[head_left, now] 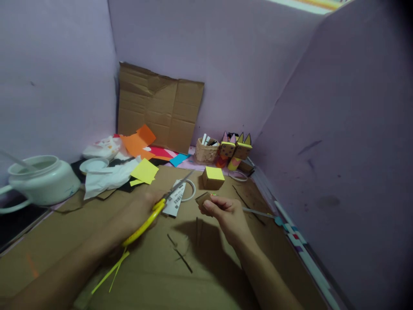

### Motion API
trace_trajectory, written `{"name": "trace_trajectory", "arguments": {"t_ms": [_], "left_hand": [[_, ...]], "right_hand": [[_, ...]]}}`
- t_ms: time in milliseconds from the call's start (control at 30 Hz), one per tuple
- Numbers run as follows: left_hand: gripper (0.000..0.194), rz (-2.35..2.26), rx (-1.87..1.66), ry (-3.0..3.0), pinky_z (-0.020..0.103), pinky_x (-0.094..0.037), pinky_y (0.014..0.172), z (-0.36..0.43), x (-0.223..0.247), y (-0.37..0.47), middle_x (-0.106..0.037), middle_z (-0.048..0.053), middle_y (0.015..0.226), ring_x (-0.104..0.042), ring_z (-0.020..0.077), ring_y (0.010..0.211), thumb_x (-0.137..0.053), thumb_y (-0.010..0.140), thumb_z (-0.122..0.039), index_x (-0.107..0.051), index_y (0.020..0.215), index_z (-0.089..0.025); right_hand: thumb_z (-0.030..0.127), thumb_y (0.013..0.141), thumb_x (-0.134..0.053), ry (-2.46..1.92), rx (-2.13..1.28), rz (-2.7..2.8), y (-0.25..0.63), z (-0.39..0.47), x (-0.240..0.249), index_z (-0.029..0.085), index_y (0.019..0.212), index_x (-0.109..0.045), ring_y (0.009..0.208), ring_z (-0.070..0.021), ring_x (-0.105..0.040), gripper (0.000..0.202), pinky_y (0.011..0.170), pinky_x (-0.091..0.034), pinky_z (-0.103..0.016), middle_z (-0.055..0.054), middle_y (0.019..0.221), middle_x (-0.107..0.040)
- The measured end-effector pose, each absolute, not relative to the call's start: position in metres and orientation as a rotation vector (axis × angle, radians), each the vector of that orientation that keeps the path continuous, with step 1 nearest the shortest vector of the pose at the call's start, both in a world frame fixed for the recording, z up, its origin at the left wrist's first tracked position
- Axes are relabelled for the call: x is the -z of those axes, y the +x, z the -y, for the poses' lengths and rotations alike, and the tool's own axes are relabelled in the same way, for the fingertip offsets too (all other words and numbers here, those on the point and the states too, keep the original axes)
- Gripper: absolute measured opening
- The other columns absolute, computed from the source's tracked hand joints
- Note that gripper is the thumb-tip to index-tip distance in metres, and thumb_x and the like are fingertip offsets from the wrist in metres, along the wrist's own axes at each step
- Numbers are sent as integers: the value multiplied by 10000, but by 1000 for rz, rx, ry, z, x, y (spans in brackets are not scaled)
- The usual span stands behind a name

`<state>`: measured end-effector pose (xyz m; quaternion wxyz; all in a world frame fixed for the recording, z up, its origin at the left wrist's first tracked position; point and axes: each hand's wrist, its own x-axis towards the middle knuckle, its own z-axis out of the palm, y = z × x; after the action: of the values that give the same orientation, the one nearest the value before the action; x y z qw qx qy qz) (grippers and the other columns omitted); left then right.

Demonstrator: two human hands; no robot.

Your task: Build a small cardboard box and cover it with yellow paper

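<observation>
My left hand (142, 213) is closed around yellow-handled scissors (146, 224), whose blades point away and to the right. Between the thumb and fingers of my right hand (226, 213) is a small brown cardboard piece (204, 199). A gap separates the blade tips from that piece. Just beyond my right hand stands a cardboard box with a yellow top (213, 177). A white tag with barcodes (175, 202) and a roll of tape (192, 191) lie behind the blades. Dark thin cardboard strips (180, 255) and yellow paper strips (112, 269) lie nearer me.
On the left are a white pot (45, 183), a white dish (94, 165) and crumpled tissue (108, 174). Coloured paper (137, 142) lies before a leaning cardboard sheet (158, 107). A pen basket (206, 153) and two eared paper figures (243, 150) stand at the back; markers (301, 254) line the right.
</observation>
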<state>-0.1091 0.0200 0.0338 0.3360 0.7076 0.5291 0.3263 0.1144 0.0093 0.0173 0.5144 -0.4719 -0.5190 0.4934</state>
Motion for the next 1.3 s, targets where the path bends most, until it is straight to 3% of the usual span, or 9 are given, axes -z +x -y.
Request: {"name": "trace_trajectory", "arguments": {"t_ms": [100,233,400,500,567,700,900,1100,1300], "left_hand": [[179,-1851,-499,2147,266,-308,535,-39,-27,-124,-675,96,731,-591,257,644,-524,750,-322,-645,794,-197],[247,-2091,-226,2154,292,-300,524,-55,-21,-142,-686,174,837,-614,319,702,-494,741,-350,-642,841,-180],[369,-2192,-206,2098,336,-336,564,-50,-35,-140,-681,188,891,-611,375,783,-523,725,-395,-647,985,-165],[458,-2096,-605,1978,336,-393,639,-37,-41,-121,-674,137,903,-608,301,800,-499,764,-433,-601,1110,-150],[412,-1630,-832,1852,305,-420,677,-26,-39,-104,-675,85,867,-603,239,783,-540,741,-427,-638,1030,-150],[183,-1258,-746,1614,238,-367,534,-13,-27,-83,-589,-9,612,-505,142,573,-602,667,-338,-639,708,-164],[201,-1213,-908,1161,167,-259,353,-20,-27,-85,-449,-76,383,-351,62,352,-669,563,-312,-532,588,-166],[217,-1071,-1020,880,174,-426,386,-20,-29,-82,-601,3,450,-524,93,385,-734,553,-210,-541,626,-143],[243,-971,-1069,741,207,-529,501,-11,-15,-66,-658,20,551,-641,135,522,-779,559,-144,-565,674,-135]], "right_hand": [[364,631,-706,-1047,-1291,1222,113,-9,-16,166,645,-712,611,-141,-539,198,633,-431,-286,-18,610,-630],[339,677,-678,-975,-1327,1268,108,-6,-17,162,633,-700,595,-123,-507,183,606,-396,-259,-6,600,-599],[269,655,-659,-945,-1414,1295,104,-5,-14,165,711,-727,604,-121,-503,137,599,-376,-252,-1,635,-609],[217,663,-628,-1000,-1424,1378,102,-3,-7,177,881,-736,557,-106,-478,248,554,-363,-243,20,612,-585],[191,681,-608,-1040,-1424,1466,101,-1,-1,189,1063,-686,511,-90,-444,390,510,-345,-226,43,581,-544],[148,708,-594,-1059,-1382,1566,99,3,4,214,1235,-571,499,-74,-438,532,481,-346,-202,57,600,-536],[260,667,-651,-1084,-1300,1269,108,-5,-13,158,1031,-651,509,-120,-562,378,433,-416,-219,15,622,-611],[298,577,-768,-1031,-1304,909,120,-10,-24,182,831,-557,605,-139,-628,350,467,-475,-212,-39,767,-699],[248,546,-797,-1066,-1467,961,100,-2,-16,178,794,-556,453,-68,-555,353,295,-261,-119,7,755,-653]]}}
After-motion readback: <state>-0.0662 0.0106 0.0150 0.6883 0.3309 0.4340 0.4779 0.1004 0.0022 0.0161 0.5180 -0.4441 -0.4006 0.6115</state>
